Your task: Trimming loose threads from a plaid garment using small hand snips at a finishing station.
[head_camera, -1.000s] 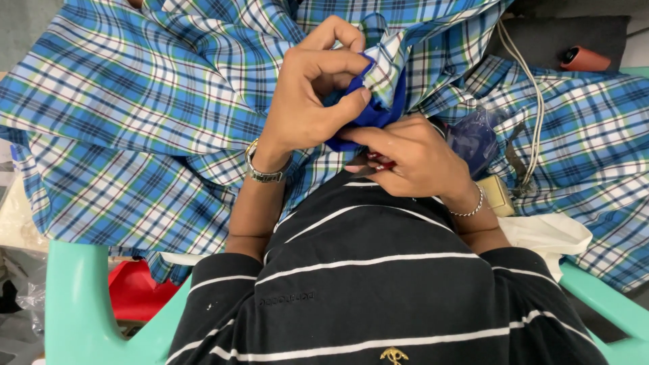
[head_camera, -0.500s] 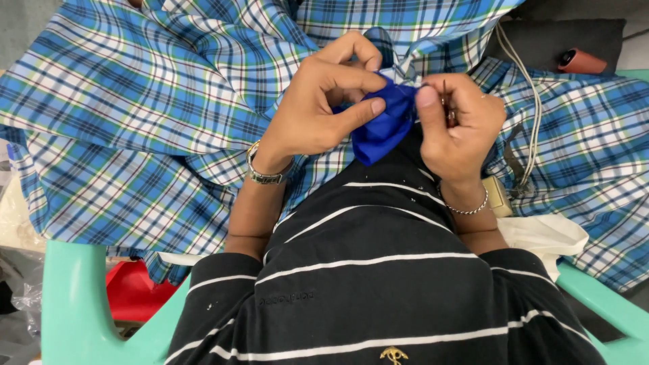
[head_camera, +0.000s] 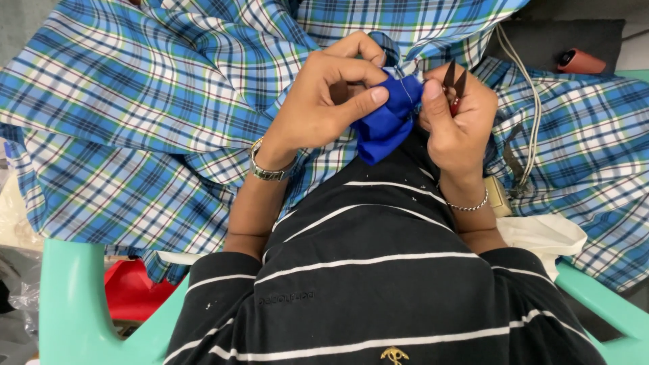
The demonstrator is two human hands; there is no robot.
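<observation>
A: What has changed since half a second ago?
B: The right hand (head_camera: 458, 125) now shows small snips (head_camera: 454, 84), blades up, just right of the blue fabric (head_camera: 385, 125).
A: And the left hand (head_camera: 324, 101)?
B: Pinching that blue fabric, which lies against the plaid cloth (head_camera: 135, 115), above the striped shirt (head_camera: 378, 270).

Looks steeply down from the head over a black striped top (head_camera: 378, 284), close on both hands at mid-frame above plaid cloth (head_camera: 135, 108), with mint-green chair arms (head_camera: 67, 304) at the lower corners; single view only.
</observation>
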